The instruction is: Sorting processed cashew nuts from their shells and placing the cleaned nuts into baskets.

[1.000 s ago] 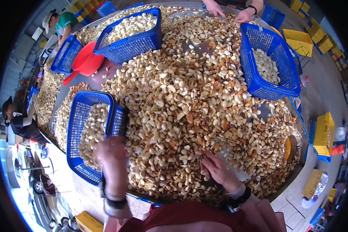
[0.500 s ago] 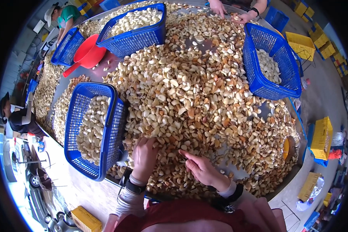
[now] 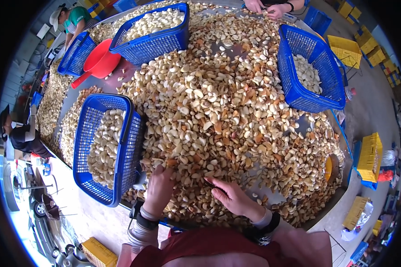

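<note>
Cream-to-brown, clove-shaped pieces (image 3: 200,111) lie heaped over a metal table. Low in the pile, my left hand (image 3: 159,190) rests with its fingers curled down among them; whatever its fingertips hold is hidden. To its right, my right hand (image 3: 231,198) is closed, thumb and forefinger pinching a thin dark tool (image 3: 209,182), too small to tell its kind. Just left of my left hand stands a blue basket (image 3: 129,147) with its handle to one side, partly filled with larger, paler pieces (image 3: 106,151).
Another blue basket (image 3: 153,48) with pale pieces stands at the far left, beside a red long-handled scoop (image 3: 101,58). A third blue basket (image 3: 294,86) sits far right. Across the table are a co-worker's hands (image 3: 276,10). Yellow crates (image 3: 369,155) stand beyond the right edge.
My left hand has shifted slightly left and toward me. My right hand has dipped a little, still pinching the dark tool. Across the table, the co-worker's hands have drawn back and together.
</note>
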A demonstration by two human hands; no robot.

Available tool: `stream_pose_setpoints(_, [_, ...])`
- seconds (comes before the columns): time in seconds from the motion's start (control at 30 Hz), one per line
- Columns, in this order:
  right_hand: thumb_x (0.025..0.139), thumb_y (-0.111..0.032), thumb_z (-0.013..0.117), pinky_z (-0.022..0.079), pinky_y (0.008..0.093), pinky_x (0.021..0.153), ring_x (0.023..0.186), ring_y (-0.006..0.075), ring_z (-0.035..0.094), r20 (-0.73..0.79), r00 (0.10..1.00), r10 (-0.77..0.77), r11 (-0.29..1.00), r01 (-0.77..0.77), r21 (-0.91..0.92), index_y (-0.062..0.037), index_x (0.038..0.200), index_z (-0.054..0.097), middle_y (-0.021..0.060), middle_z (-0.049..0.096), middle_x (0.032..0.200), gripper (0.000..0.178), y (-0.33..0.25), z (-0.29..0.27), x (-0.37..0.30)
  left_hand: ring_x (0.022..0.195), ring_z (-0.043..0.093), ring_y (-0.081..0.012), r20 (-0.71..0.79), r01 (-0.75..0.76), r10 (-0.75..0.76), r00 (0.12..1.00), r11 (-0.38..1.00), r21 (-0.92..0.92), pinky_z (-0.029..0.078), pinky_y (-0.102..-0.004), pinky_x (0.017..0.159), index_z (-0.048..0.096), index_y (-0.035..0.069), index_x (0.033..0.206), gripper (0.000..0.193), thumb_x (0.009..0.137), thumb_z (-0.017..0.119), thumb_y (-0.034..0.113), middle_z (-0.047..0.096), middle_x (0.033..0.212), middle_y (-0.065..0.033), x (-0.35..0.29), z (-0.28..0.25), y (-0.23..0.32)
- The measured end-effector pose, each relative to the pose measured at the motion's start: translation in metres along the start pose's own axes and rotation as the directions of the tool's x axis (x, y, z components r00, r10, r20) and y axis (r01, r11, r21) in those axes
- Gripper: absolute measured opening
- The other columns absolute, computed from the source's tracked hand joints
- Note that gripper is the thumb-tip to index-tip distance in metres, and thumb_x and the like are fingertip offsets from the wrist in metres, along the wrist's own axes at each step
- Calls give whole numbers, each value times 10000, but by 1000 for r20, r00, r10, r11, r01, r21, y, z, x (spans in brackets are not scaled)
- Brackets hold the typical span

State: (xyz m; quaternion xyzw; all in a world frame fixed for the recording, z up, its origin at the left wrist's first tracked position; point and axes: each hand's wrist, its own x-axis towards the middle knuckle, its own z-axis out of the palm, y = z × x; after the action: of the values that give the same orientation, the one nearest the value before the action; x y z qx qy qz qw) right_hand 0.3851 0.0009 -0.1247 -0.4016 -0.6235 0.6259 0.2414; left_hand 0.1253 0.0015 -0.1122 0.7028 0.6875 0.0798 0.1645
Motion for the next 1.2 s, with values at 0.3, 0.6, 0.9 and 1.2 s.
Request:
stream_pose_setpoints(0.3, [991, -172, 540, 448, 361, 1010, 1225, 349, 566, 69, 970, -233, 971, 235, -30, -13, 1394, 475, 232, 580, 1306, 438, -15, 3, 11, 774, 624, -124, 537, 480, -22, 843, -418, -771, 502, -229, 679, 610, -23, 1200, 286, 916, 631, 6, 677, 989, -57, -10, -5, 24])
stream_pose_setpoints(0.6, [998, -212, 540, 442, 372, 1022, 1247, 325, 556, 230, 966, -118, 992, 105, 66, -47, 1512, 301, 196, 505, 1418, 591, -27, -5, 14, 658, 599, -76, 460, 472, 107, 881, -147, -869, 481, -194, 589, 603, 9, 1085, 325, 828, 779, 104, 656, 808, -30, -14, -2, 30])
stream_pose_setpoints(0.9, [983, -77, 544, 487, 291, 695, 750, 137, 576, 120, 989, -86, 996, 87, -6, -131, 1527, 301, 188, 591, 1291, 599, 29, 6, 0, 859, 642, -156, 331, 329, 57, 942, 52, -943, 545, -271, 769, 437, 52, 1076, 409, 806, 723, -61, 642, 966, -98, -40, 6, 54])
stream_pose_setpoints(1.2, [1018, -124, 497, 478, 282, 693, 704, 130, 511, 115, 986, 119, 986, -131, 100, -101, 1488, 385, 125, 628, 1048, 484, -3, -5, -7, 684, 624, -325, 27, -24, 26, 999, 997, -67, 500, -411, 585, 672, 48, 953, 137, 834, 708, 106, 599, 856, -151, -10, 11, 36])
